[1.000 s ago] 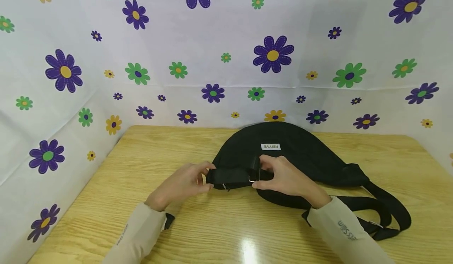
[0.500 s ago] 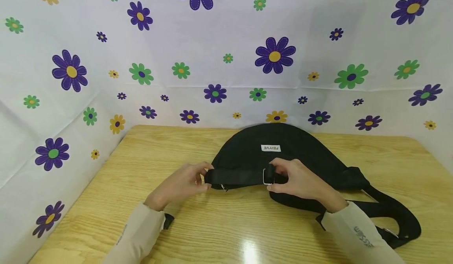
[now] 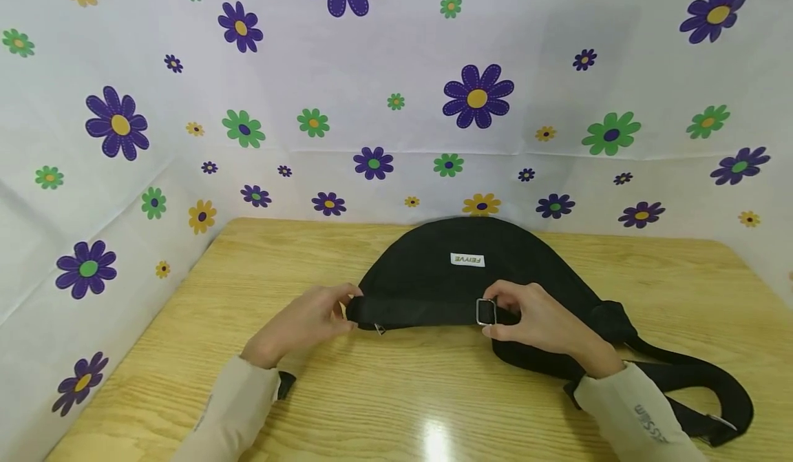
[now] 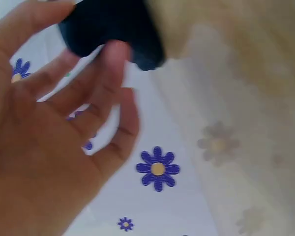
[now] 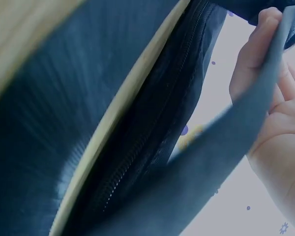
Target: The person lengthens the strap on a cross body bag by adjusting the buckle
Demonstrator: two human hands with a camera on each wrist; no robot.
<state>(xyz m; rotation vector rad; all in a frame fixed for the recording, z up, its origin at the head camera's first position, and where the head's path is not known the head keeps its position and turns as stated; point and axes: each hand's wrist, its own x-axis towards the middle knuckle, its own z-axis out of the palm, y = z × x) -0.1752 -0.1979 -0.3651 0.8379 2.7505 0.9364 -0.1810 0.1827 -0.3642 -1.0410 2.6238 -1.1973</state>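
A black sling bag (image 3: 421, 259) with a small white label (image 3: 467, 260) lies on the table, its curved side away from me. My left hand (image 3: 303, 326) pinches the left end of its strap (image 3: 415, 312) between thumb and fingers. In the left wrist view the black fabric (image 4: 113, 24) lies at the fingertips. My right hand (image 3: 548, 323) pinches the strap at a square metal slider buckle (image 3: 478, 312). The strap runs nearly straight between the two hands, along the bag's near edge. In the right wrist view, the strap (image 5: 221, 142) slants past an exposed zipper (image 5: 123, 169).
A looped length of black strap (image 3: 737, 393) trails to the right, partly behind my right sleeve (image 3: 638, 414). A small black piece (image 3: 286, 384) shows beside my left sleeve (image 3: 229, 407). A flowered white cloth (image 3: 396, 56) hangs behind the wooden table (image 3: 384, 400).
My right hand has moved right with the slider buckle, so the strap between my hands is longer and straighter. My left hand has shifted slightly left. The strap loop has spread to the right.
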